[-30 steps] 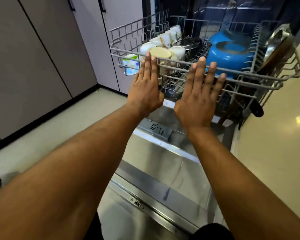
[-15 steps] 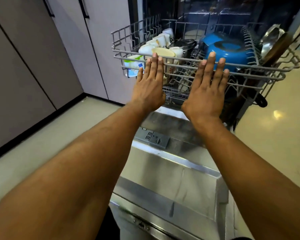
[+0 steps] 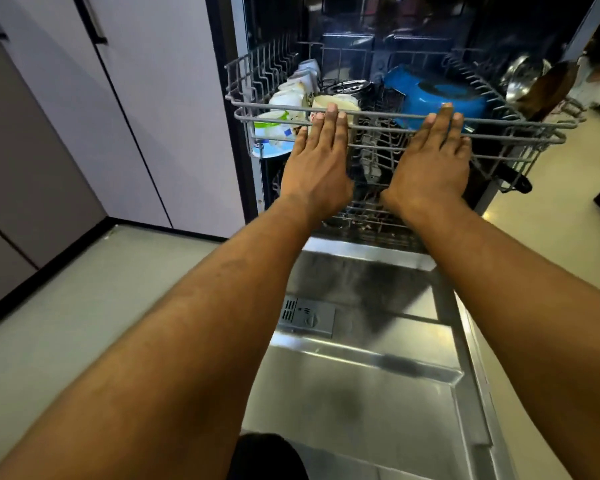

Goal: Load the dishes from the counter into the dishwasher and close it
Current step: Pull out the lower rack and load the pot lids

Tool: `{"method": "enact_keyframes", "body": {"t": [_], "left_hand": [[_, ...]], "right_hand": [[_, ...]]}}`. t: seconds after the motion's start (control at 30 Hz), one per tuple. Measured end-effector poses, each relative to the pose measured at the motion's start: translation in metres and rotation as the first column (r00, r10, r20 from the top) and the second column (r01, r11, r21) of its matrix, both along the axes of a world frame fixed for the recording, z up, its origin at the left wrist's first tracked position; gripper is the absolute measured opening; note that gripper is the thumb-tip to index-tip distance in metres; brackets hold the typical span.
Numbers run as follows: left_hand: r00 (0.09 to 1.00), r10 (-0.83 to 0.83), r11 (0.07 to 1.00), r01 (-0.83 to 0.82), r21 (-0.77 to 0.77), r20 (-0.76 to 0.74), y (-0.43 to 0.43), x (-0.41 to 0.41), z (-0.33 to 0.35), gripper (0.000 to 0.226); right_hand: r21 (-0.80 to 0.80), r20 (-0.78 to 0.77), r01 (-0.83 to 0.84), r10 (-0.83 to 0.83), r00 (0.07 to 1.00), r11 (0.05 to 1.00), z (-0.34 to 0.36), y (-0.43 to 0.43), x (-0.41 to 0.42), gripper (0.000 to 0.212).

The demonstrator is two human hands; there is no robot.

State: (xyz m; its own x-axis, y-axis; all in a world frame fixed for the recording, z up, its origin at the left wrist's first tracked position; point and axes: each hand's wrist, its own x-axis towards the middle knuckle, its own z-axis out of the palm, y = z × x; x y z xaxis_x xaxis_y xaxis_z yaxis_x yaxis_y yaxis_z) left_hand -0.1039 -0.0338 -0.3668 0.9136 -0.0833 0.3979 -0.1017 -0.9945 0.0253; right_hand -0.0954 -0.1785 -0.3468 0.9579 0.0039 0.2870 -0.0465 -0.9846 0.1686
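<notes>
Pressing wire rack (image 3: 378, 115), L hand (image 3: 317, 168), R hand (image 3: 430, 164)

The single wide-angle head-worn view looks forward and steeply down from close above the lowered stainless-steel dishwasher door (image 3: 378, 403), facing the grey wire dish rack (image 3: 378, 115) near its centre and the dark dishwasher cavity (image 3: 430, 22) behind.

Both flat hands (image 3: 317, 168) press the loaded rack (image 3: 516, 124).

Wire rack (image 3: 520, 124) with cups (image 3: 288, 95), blue pot (image 3: 440, 98)
</notes>
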Motion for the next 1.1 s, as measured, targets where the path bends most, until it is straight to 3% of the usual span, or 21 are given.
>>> {"method": "enact_keyframes", "body": {"t": [0.6, 1.1], "left_hand": [[1.0, 0.012, 0.998, -0.01, 0.063, -0.024, 0.004, 0.082, 0.015, 0.074], [0.988, 0.035, 0.998, -0.027, 0.053, -0.153, -0.008, 0.168, 0.028, 0.092]], "right_hand": [[0.091, 0.025, -0.103, 0.101, 0.995, 0.991, 0.001, -0.015, 0.078, 0.109], [0.092, 0.079, -0.132, 0.125, 0.989, 0.987, -0.003, -0.022, 0.171, 0.118]]}}
